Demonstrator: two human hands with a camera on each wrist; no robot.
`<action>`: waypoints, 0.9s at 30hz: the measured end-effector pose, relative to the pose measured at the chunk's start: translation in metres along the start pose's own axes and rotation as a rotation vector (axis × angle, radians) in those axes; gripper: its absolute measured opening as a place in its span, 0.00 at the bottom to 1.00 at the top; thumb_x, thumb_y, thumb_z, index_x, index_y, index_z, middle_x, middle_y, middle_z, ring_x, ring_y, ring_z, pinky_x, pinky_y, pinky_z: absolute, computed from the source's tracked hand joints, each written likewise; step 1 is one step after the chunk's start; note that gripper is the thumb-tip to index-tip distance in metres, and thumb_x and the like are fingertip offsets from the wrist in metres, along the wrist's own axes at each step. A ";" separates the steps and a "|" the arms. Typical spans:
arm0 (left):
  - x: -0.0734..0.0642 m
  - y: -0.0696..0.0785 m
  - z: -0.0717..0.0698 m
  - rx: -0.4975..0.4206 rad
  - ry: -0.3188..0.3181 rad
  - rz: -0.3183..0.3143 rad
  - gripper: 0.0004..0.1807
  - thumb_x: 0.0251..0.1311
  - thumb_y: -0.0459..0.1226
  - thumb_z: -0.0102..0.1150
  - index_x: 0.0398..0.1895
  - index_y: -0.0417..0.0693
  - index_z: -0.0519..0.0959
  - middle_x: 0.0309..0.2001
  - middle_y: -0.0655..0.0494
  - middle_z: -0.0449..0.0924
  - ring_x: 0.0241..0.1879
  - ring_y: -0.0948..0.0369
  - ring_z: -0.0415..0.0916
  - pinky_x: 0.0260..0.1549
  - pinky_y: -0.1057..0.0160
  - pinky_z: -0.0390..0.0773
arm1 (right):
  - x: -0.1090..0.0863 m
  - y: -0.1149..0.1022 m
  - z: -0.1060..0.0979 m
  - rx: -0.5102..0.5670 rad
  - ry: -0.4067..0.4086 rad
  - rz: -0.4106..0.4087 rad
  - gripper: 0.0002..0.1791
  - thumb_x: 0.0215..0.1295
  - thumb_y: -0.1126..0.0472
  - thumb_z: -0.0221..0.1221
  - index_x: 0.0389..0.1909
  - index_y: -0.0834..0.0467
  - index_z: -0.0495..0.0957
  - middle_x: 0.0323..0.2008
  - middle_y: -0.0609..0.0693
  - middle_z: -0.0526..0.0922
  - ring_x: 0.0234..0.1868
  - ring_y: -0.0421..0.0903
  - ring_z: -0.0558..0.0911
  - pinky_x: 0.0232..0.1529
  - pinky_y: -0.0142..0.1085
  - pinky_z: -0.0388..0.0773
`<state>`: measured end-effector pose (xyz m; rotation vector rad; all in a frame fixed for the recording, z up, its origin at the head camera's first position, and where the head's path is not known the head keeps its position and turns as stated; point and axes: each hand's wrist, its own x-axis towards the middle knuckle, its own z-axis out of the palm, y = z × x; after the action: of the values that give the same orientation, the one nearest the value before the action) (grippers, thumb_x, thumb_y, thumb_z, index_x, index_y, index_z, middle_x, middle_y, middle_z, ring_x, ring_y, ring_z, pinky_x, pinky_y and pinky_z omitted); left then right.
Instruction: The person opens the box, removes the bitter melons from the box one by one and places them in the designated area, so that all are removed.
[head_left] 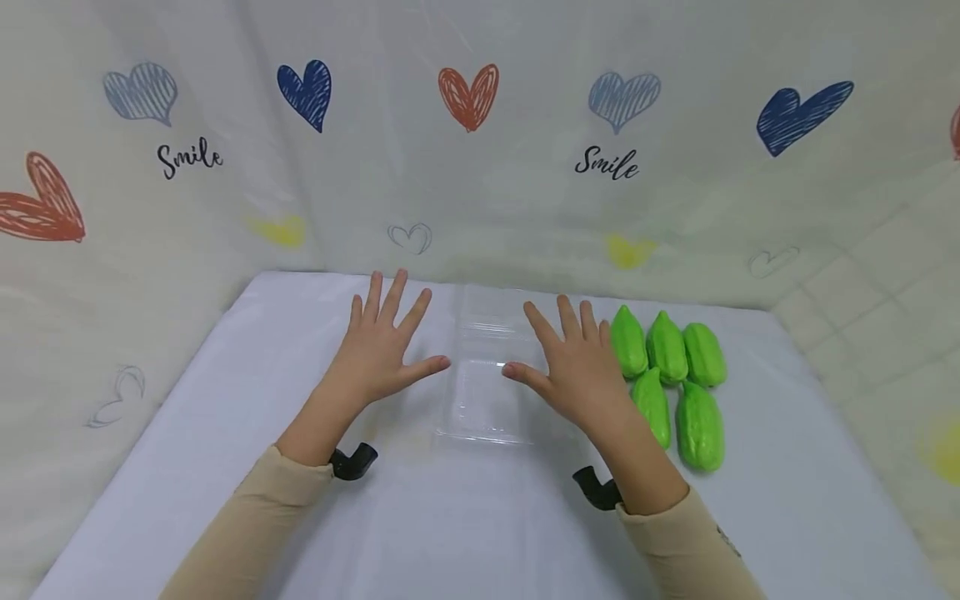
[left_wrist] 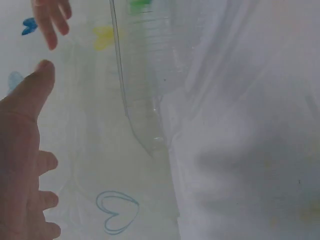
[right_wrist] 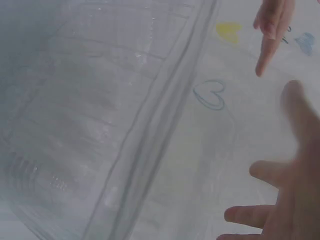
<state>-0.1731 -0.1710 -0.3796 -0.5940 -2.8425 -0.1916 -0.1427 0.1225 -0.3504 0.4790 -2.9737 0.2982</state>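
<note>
Both hands hover palm down with fingers spread and hold nothing. My left hand [head_left: 375,350] is to the left of a clear plastic container [head_left: 480,408] on the white table. Over the container's right side is my right hand [head_left: 581,367], its fingertips near the green objects. Several bright green, ribbed, pointed pieces like toy vegetables [head_left: 701,425] lie grouped in two rows to the right, partly hidden by the right hand and forearm. In the right wrist view the transparent container [right_wrist: 90,120] looks large and close, apart from the fingers [right_wrist: 272,172].
A white cloth [head_left: 465,533] covers the table. Behind it hangs a pale curtain [head_left: 525,208] printed with hearts and "Smile". Black curved pieces [head_left: 356,461] stick out at both wrists by the beige sleeves [head_left: 255,517].
</note>
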 end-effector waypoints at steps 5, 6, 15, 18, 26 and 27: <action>-0.001 0.002 0.002 0.023 -0.030 -0.019 0.56 0.55 0.78 0.41 0.81 0.59 0.46 0.81 0.45 0.28 0.77 0.38 0.22 0.69 0.29 0.40 | 0.001 0.002 0.004 -0.069 0.022 0.012 0.57 0.58 0.22 0.52 0.81 0.43 0.42 0.79 0.65 0.44 0.77 0.71 0.41 0.71 0.68 0.43; -0.001 0.002 0.003 0.022 -0.037 -0.021 0.56 0.55 0.78 0.40 0.81 0.60 0.46 0.81 0.45 0.27 0.77 0.38 0.22 0.69 0.28 0.40 | 0.001 0.002 0.005 -0.073 0.036 0.013 0.58 0.57 0.21 0.52 0.81 0.43 0.41 0.79 0.65 0.44 0.77 0.72 0.41 0.71 0.68 0.43; -0.005 -0.001 0.004 0.016 -0.068 -0.039 0.57 0.53 0.80 0.36 0.81 0.62 0.44 0.81 0.45 0.24 0.77 0.36 0.22 0.67 0.27 0.39 | 0.005 0.007 0.008 -0.077 0.057 0.004 0.63 0.50 0.14 0.48 0.81 0.40 0.35 0.79 0.63 0.40 0.77 0.70 0.38 0.71 0.69 0.41; -0.004 -0.001 0.004 0.016 -0.062 -0.033 0.57 0.54 0.80 0.36 0.81 0.62 0.44 0.81 0.45 0.25 0.77 0.36 0.21 0.67 0.27 0.39 | 0.005 0.007 0.007 -0.083 0.049 0.010 0.63 0.50 0.13 0.46 0.80 0.39 0.35 0.80 0.62 0.39 0.78 0.69 0.36 0.71 0.68 0.40; -0.004 0.000 0.004 0.005 -0.090 -0.033 0.57 0.54 0.80 0.35 0.81 0.61 0.43 0.80 0.47 0.22 0.76 0.38 0.17 0.67 0.27 0.36 | 0.006 0.009 0.006 -0.083 0.045 0.021 0.63 0.50 0.13 0.46 0.81 0.41 0.37 0.80 0.63 0.39 0.77 0.70 0.39 0.71 0.68 0.41; -0.004 0.000 0.004 0.005 -0.091 -0.033 0.57 0.54 0.80 0.35 0.81 0.61 0.43 0.80 0.47 0.22 0.76 0.38 0.17 0.67 0.27 0.36 | 0.006 0.010 0.007 -0.084 0.047 0.021 0.63 0.50 0.13 0.46 0.81 0.41 0.37 0.80 0.63 0.39 0.77 0.70 0.40 0.71 0.68 0.41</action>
<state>-0.1703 -0.1714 -0.3848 -0.5688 -2.9415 -0.1666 -0.1519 0.1282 -0.3576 0.4251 -2.9336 0.1822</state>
